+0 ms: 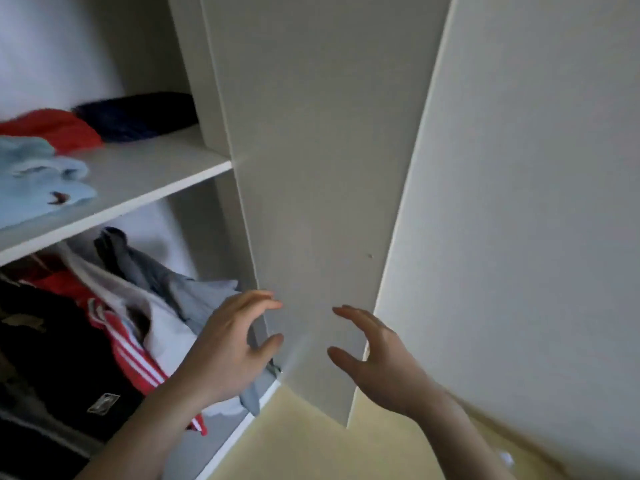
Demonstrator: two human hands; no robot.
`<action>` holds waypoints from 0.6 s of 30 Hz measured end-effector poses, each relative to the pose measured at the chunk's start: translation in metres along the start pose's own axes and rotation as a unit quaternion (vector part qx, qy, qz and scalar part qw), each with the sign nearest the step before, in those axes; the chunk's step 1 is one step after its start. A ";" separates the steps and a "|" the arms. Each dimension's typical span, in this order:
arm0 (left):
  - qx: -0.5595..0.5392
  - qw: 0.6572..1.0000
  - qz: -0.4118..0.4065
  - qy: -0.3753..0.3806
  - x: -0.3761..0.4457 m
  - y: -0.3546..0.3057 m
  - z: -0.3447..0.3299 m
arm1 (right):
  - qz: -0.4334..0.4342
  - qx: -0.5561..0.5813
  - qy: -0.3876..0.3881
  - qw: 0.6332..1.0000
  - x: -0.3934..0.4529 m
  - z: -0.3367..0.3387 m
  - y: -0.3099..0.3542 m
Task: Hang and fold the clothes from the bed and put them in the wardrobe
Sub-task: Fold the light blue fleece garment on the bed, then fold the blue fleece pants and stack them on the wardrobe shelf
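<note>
I face an open white wardrobe whose door stands ajar in the middle of the view. On its shelf lie folded clothes: a light blue one, a red one and a dark navy one. Below the shelf hang several garments, among them a grey one, a white one, a red one with white stripes and a black one. My left hand is open by the door's edge, in front of the grey garment. My right hand is open before the door, holding nothing.
A white wall rises on the right, close behind the door. Yellowish floor shows below the door and between my forearms. The view is blurred.
</note>
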State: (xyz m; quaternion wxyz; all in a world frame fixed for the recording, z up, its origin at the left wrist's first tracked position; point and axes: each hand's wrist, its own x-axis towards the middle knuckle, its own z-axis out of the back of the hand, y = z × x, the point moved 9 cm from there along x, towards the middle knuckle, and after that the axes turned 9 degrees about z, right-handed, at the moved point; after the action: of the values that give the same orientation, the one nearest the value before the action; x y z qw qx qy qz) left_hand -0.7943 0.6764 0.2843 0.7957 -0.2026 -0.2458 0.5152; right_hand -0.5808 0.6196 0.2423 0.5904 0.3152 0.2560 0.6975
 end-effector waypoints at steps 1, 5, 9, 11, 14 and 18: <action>-0.002 1.000 -0.015 0.027 0.006 -0.014 -0.025 | -0.032 0.002 -0.028 0.999 -0.023 0.012 -0.020; 0.016 0.981 -0.113 0.158 0.018 -0.076 -0.127 | -0.174 0.015 -0.141 0.975 -0.125 0.048 -0.085; 0.013 0.935 -0.232 0.268 0.005 -0.163 -0.211 | -0.301 0.011 -0.244 0.922 -0.240 0.075 -0.116; -0.007 0.915 -0.274 0.296 -0.015 -0.212 -0.241 | -0.347 0.007 -0.293 0.891 -0.299 0.088 -0.119; -0.040 0.877 -0.328 0.350 -0.064 -0.285 -0.281 | -0.403 -0.010 -0.377 0.834 -0.396 0.106 -0.110; -0.062 0.816 -0.407 0.405 -0.143 -0.377 -0.327 | -0.460 -0.026 -0.460 0.759 -0.522 0.121 -0.094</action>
State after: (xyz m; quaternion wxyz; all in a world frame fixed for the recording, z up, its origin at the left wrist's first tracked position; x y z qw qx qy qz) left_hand -0.3764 0.3761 0.2143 0.9463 -0.3231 0.0068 -0.0008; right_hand -0.3742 0.1193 0.1828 0.8948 0.4272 0.0496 0.1198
